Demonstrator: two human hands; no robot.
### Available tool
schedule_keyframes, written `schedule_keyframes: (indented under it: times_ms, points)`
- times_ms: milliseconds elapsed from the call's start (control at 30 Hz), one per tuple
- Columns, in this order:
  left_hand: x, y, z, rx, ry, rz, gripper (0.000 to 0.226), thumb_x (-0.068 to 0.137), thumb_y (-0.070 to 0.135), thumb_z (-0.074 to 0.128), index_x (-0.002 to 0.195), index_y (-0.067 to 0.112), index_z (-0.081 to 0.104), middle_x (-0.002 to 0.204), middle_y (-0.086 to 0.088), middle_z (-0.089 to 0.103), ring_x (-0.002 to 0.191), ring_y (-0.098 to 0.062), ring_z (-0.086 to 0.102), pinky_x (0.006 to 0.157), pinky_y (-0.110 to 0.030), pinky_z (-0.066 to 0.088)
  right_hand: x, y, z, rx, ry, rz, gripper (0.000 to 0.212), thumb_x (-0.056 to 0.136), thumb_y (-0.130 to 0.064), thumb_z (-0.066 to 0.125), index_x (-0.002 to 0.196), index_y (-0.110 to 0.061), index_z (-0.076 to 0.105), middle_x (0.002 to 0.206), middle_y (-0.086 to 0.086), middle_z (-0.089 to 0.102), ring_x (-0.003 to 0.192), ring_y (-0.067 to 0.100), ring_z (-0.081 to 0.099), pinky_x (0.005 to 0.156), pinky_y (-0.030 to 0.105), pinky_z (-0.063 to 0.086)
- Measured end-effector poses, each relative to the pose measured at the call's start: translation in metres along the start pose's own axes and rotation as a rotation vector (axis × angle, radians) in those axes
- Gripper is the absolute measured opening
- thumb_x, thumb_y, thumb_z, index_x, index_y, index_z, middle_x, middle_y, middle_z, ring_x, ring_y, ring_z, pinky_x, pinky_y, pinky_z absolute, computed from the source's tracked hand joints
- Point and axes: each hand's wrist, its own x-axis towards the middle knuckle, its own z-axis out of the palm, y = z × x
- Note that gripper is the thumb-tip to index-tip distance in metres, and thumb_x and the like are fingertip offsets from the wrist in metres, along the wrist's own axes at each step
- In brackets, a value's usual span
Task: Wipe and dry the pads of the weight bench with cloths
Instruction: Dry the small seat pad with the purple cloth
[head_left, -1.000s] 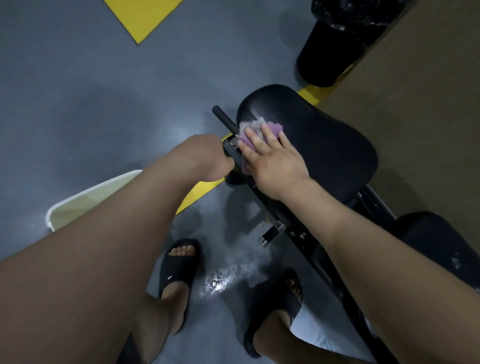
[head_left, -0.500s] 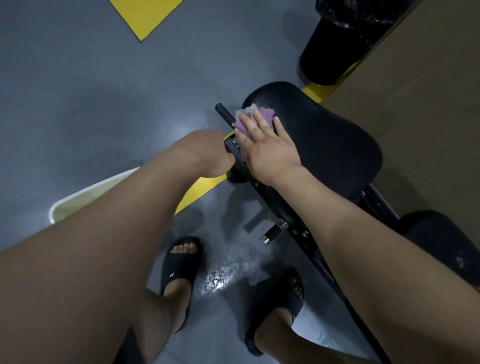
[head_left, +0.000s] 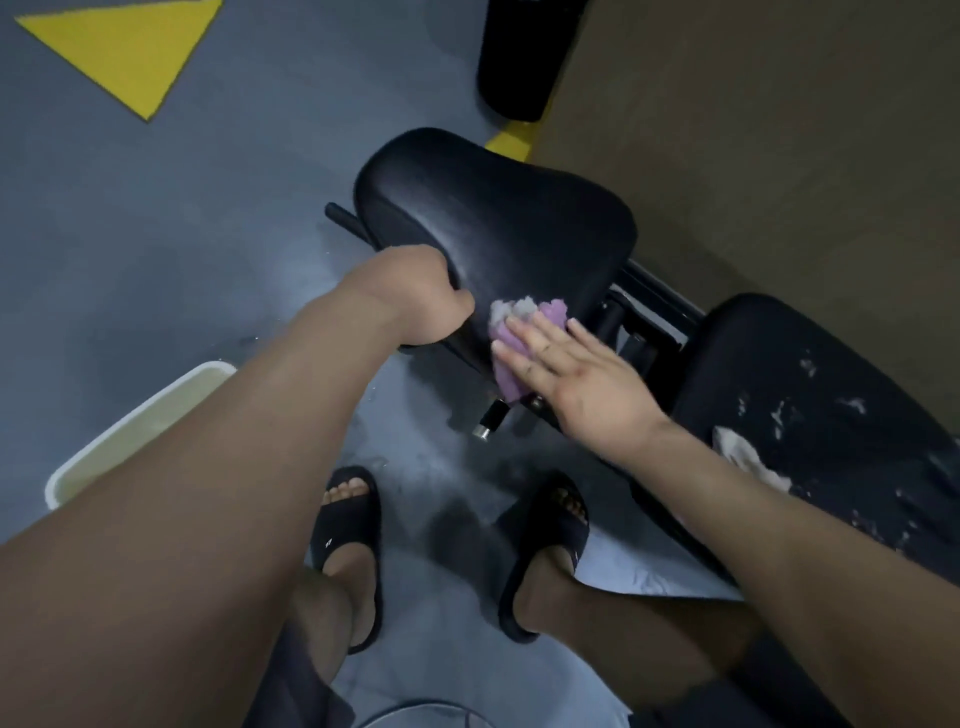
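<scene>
The black seat pad (head_left: 498, 218) of the weight bench lies in the middle of the view. My right hand (head_left: 582, 374) presses a purple cloth (head_left: 511, 358) flat against the pad's near edge, fingers straight. My left hand (head_left: 421, 296) grips the pad's left near edge, fingers curled under it. To the right is the bench's second pad (head_left: 810, 384), cracked and flaking, with a white cloth (head_left: 743, 457) lying on it beside my right forearm.
A cream basin (head_left: 130, 431) of water stands on the grey floor at the left, half behind my left arm. A black bin (head_left: 519, 57) stands at the top. My feet in black slides (head_left: 348, 525) are below the bench frame (head_left: 649, 312). A brown wall is at the right.
My right hand has drawn the purple cloth from the pad's far left edge down to its near edge. My left hand keeps its hold on the pad. The view has shifted.
</scene>
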Motion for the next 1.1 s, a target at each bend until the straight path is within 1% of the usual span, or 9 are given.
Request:
schedule_keyframes:
  times_ms: [100, 167, 333, 433, 500, 633, 800, 933, 1100]
  points:
    - [0.001, 0.013, 0.011, 0.018, -0.021, 0.048, 0.027, 0.096, 0.040, 0.054, 0.089, 0.015, 0.059, 0.101, -0.006, 0.065, 0.098, -0.029, 0.059, 0.078, -0.033, 0.043, -0.004, 0.037, -0.001, 0.193, 0.027, 0.245, 0.078, 0.090, -0.007, 0.038, 0.162, -0.024, 0.016, 0.170, 0.005, 0.012, 0.156, 0.024, 0.014, 0.124, 0.053, 0.022]
    - [0.002, 0.014, 0.017, 0.047, -0.037, 0.063, 0.027, 0.096, 0.041, 0.054, 0.097, 0.015, 0.060, 0.105, -0.006, 0.065, 0.098, -0.028, 0.058, 0.077, -0.033, 0.042, 0.009, 0.049, -0.003, 0.282, 0.058, 0.379, 0.076, 0.093, -0.004, 0.041, 0.162, -0.022, 0.015, 0.171, 0.006, 0.007, 0.157, 0.026, 0.010, 0.127, 0.048, 0.012]
    - [-0.001, 0.023, 0.015, 0.151, -0.009, 0.101, 0.024, 0.094, 0.040, 0.055, 0.095, 0.016, 0.057, 0.113, -0.012, 0.068, 0.107, -0.033, 0.060, 0.079, -0.033, 0.042, 0.058, 0.026, -0.015, 0.317, 0.100, 0.400, 0.070, 0.099, -0.015, 0.044, 0.162, -0.031, 0.019, 0.171, 0.006, 0.008, 0.156, 0.034, 0.007, 0.126, 0.046, 0.003]
    - [-0.006, 0.032, 0.012, 0.176, 0.001, 0.106, 0.022, 0.094, 0.038, 0.056, 0.085, 0.018, 0.052, 0.109, -0.013, 0.068, 0.100, -0.033, 0.058, 0.076, -0.033, 0.039, 0.072, 0.015, -0.020, 0.321, 0.091, 0.416, 0.065, 0.103, -0.025, 0.043, 0.162, -0.032, 0.017, 0.171, 0.004, 0.007, 0.155, 0.031, 0.006, 0.125, 0.045, 0.003]
    - [-0.009, 0.034, 0.009, 0.197, -0.007, 0.109, 0.023, 0.094, 0.038, 0.056, 0.083, 0.019, 0.051, 0.107, -0.012, 0.068, 0.095, -0.031, 0.055, 0.074, -0.032, 0.037, 0.067, 0.015, -0.024, 0.350, 0.125, 0.452, 0.058, 0.106, -0.035, 0.036, 0.161, -0.027, 0.021, 0.169, 0.006, 0.014, 0.153, 0.033, 0.012, 0.126, 0.046, 0.008]
    - [-0.023, 0.042, 0.001, 0.219, -0.024, 0.103, 0.024, 0.094, 0.041, 0.057, 0.091, 0.018, 0.057, 0.107, -0.010, 0.066, 0.092, -0.026, 0.051, 0.074, -0.031, 0.037, 0.013, 0.011, -0.038, 0.500, 0.199, 0.513, 0.054, 0.104, -0.030, 0.043, 0.155, -0.017, 0.036, 0.158, 0.013, 0.035, 0.142, 0.037, 0.030, 0.120, 0.046, 0.028]
    - [-0.068, 0.093, 0.014, 0.245, -0.022, 0.157, 0.024, 0.098, 0.038, 0.054, 0.098, 0.015, 0.059, 0.103, -0.010, 0.066, 0.089, -0.025, 0.053, 0.074, -0.032, 0.043, -0.089, -0.002, -0.054, 0.612, 0.121, 0.636, 0.048, 0.100, -0.020, 0.047, 0.147, -0.014, 0.050, 0.142, 0.014, 0.049, 0.134, 0.034, 0.043, 0.112, 0.034, 0.036]
    - [-0.107, 0.140, 0.046, 0.168, -0.079, 0.246, 0.038, 0.097, 0.041, 0.057, 0.128, 0.020, 0.064, 0.127, -0.004, 0.069, 0.112, -0.024, 0.062, 0.094, -0.031, 0.049, -0.176, -0.007, -0.062, 0.630, 0.117, 0.725, 0.038, 0.097, -0.023, 0.045, 0.131, -0.019, 0.063, 0.131, 0.007, 0.058, 0.123, 0.030, 0.056, 0.103, 0.037, 0.047]
    - [-0.132, 0.183, 0.067, 0.116, -0.070, 0.334, 0.036, 0.095, 0.035, 0.061, 0.128, 0.021, 0.064, 0.119, 0.003, 0.071, 0.113, -0.021, 0.064, 0.098, -0.031, 0.050, -0.256, 0.000, -0.054, 0.642, 0.120, 0.872, 0.030, 0.092, -0.020, 0.050, 0.116, -0.016, 0.069, 0.117, 0.011, 0.064, 0.110, 0.031, 0.061, 0.095, 0.036, 0.051]
